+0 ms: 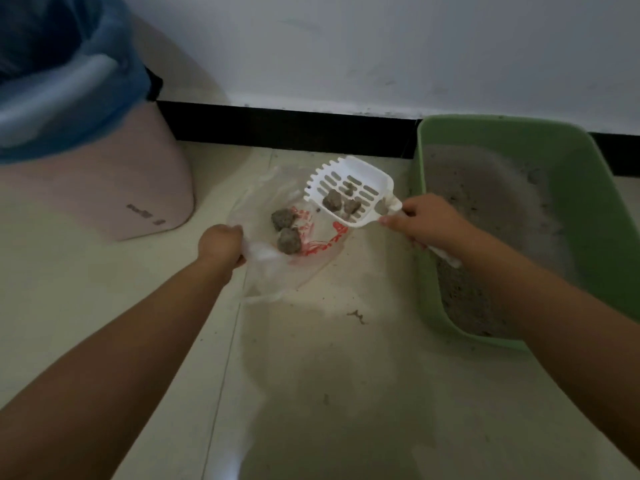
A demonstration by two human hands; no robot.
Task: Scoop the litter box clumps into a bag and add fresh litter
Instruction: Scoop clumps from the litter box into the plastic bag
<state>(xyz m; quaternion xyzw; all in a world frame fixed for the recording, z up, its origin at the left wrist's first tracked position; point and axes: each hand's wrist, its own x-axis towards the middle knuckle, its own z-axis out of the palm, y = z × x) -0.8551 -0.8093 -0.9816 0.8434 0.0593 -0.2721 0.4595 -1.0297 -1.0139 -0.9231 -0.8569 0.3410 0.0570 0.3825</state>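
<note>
A clear plastic bag [273, 268] with red print lies on the floor, and my left hand [221, 244] grips its near edge. Two grey clumps [285, 230] rest inside it. My right hand [426, 220] holds the handle of a white slotted scoop [346, 174], which hovers over the bag's far right side. Three smaller clumps [341, 202] sit in the scoop. The green litter box [436, 140] stands at the right against the wall, with grey litter [485, 188] in it.
A pink bin [104, 195] lined with a blue bag [114, 81] stands at the left by the wall. A black baseboard [287, 126] runs along the white wall. Litter crumbs [356, 317] are scattered on the pale tile floor.
</note>
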